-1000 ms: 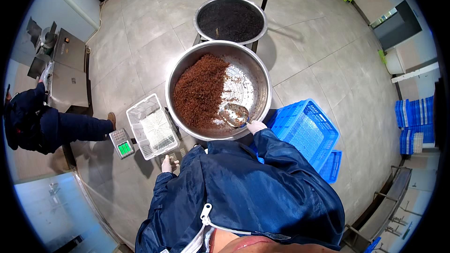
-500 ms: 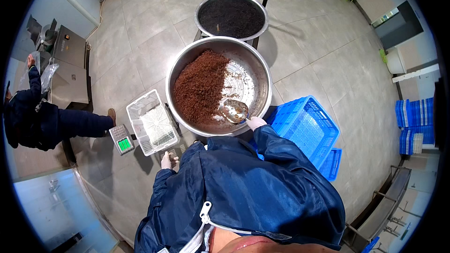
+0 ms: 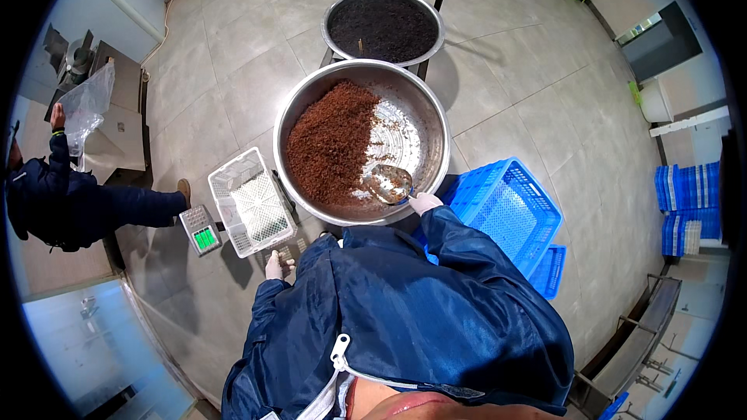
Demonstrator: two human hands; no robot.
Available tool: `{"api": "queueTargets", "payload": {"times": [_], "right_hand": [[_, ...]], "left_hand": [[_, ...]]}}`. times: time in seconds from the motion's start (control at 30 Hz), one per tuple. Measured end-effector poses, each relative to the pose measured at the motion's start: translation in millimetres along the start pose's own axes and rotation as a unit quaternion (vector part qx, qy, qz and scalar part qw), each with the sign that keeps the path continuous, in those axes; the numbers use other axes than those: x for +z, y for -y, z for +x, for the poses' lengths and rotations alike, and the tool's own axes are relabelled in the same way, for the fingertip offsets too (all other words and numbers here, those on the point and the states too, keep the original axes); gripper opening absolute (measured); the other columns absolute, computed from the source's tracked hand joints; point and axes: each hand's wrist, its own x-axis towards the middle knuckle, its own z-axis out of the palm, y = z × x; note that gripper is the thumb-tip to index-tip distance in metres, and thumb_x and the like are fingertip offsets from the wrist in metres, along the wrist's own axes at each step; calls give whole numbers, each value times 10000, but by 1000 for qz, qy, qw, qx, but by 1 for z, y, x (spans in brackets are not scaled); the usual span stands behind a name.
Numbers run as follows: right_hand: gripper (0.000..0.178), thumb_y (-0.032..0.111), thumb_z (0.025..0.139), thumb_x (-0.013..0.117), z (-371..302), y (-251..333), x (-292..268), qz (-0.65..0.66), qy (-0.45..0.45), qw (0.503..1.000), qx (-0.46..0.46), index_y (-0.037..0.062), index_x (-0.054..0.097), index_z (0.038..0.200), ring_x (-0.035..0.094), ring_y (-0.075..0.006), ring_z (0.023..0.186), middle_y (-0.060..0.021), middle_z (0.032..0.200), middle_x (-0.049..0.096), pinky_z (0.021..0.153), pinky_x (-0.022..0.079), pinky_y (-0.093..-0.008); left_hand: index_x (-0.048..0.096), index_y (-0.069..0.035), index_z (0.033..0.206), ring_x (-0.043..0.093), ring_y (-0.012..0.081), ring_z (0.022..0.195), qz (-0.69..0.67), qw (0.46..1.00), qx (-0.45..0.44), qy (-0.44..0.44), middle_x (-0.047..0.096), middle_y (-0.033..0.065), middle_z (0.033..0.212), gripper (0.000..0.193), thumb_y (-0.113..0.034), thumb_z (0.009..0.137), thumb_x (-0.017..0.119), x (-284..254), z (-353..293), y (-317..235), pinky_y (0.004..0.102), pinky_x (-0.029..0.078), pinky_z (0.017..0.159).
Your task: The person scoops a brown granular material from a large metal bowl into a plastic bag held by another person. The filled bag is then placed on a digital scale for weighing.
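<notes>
Around the wide steel basin (image 3: 426,134), our landmark, we see a grey tiled floor (image 3: 517,89). Well to its left a co-worker (image 3: 54,194) holds a clear plastic bag (image 3: 84,113). Our basin sits directly in front of us, with a second basin (image 3: 442,29) of dark, loose material (image 3: 385,25) just beyond it. A blue crate (image 3: 513,210) stands just right of our basin on the near side, and a white basket (image 3: 259,206) just left of it.

Inside our basin, a reddish-brown heap (image 3: 331,144) fills the left part, while the right part of the bottom shows mostly bare metal with scattered crumbs. We judge the scooping to be partway along: one side is largely bared, and a big share remains heaped.

Left of our basin, past the basket, is a scale (image 3: 201,229) with a lit green display. A metal scoop (image 3: 389,183) lies inside our basin at its near right; we cannot tell how much it carries. Our right hand (image 3: 424,203) grips its handle by the near rim; our left hand (image 3: 278,266), near-left of the basin, is loosely open, with nothing visible in it.
</notes>
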Motion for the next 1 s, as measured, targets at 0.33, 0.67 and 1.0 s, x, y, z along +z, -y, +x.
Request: {"api": "queueTargets", "payload": {"times": [0.33, 0.67, 1.0], "right_hand": [[256, 195, 857, 446, -4, 10, -15, -3, 19, 1000, -5, 68, 597, 1021, 588, -354, 936, -211, 931, 583, 788, 473, -443], [422, 364, 853, 430, -10, 5, -24, 52, 6, 998, 35, 13, 625, 982, 574, -360, 975, -235, 991, 607, 853, 440, -434], [299, 258, 878, 419, -5, 4, -20, 14, 20, 999, 42, 87, 605, 1037, 583, -348, 957, -192, 957, 598, 822, 459, -440]], "left_hand": [[495, -70, 1080, 563, 167, 526, 39, 999, 16, 7, 654, 110, 776, 478, -495, 909, 359, -5, -2, -4, 283, 403, 480], [470, -71, 1099, 579, 166, 529, 59, 998, 16, 22, 650, 89, 747, 478, -492, 916, 335, 1, -2, -9, 280, 408, 470], [465, -73, 1117, 575, 159, 518, 58, 997, 27, 32, 650, 84, 741, 479, -487, 922, 325, -3, 1, -7, 274, 401, 465]]}}
